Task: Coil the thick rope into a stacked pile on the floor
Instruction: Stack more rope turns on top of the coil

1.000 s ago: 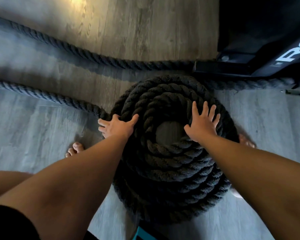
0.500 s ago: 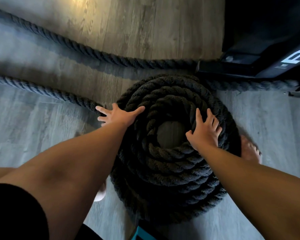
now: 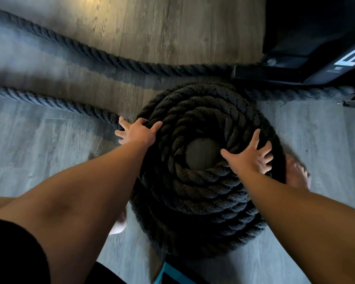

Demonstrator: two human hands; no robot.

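Sliding outward, right hand [image 3: 250, 158] seemingly presses rope [image 3: 193, 191]; left hand [image 3: 137, 132] stays.

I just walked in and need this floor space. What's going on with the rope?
A person bends over a stacked coil of thick rope on the floor. Their left hand rests on its left edge, where a loose length joins; their right hand lies spread on top. Two lengths trail off uncoiled to the left.
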